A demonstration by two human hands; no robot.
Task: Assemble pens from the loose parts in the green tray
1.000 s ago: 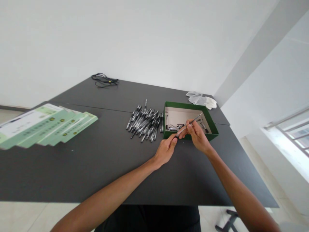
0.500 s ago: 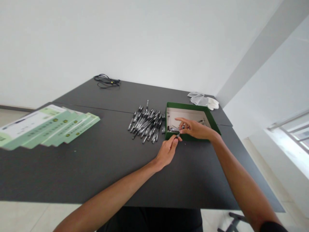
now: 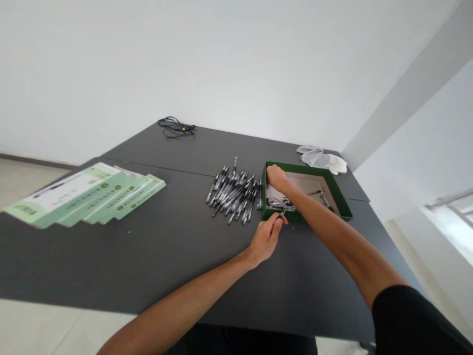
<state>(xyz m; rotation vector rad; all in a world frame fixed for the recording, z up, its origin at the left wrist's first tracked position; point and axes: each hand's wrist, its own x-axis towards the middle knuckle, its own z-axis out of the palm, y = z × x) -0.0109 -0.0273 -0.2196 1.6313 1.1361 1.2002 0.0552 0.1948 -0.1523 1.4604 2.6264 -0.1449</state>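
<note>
My left hand (image 3: pixel 266 237) is closed around a dark pen piece (image 3: pixel 282 214), its tip pointing up just outside the near wall of a green box (image 3: pixel 343 209). My right hand (image 3: pixel 277 176) reaches over that wall into the box's back left corner. Its fingers curl downward there, and what they hold, if anything, is hidden. Inside the box lie several loose pen parts (image 3: pixel 281 203) along the near left side and more on the right. A heap of black-and-clear pens (image 3: pixel 233 195) is spread on the table, left of the box.
Green-and-white booklets or flat boxes (image 3: pixel 107 195) lie fanned at the left on the dark table (image 3: pixel 185 236). A coiled black cable (image 3: pixel 177 128) rests at the back edge. White gloves or cloth (image 3: pixel 325 160) are behind the box, near the wall.
My right hand has moved from beside my left hand to the box's far left corner. My left hand still holds the pen piece. The whole view has shifted slightly.
</note>
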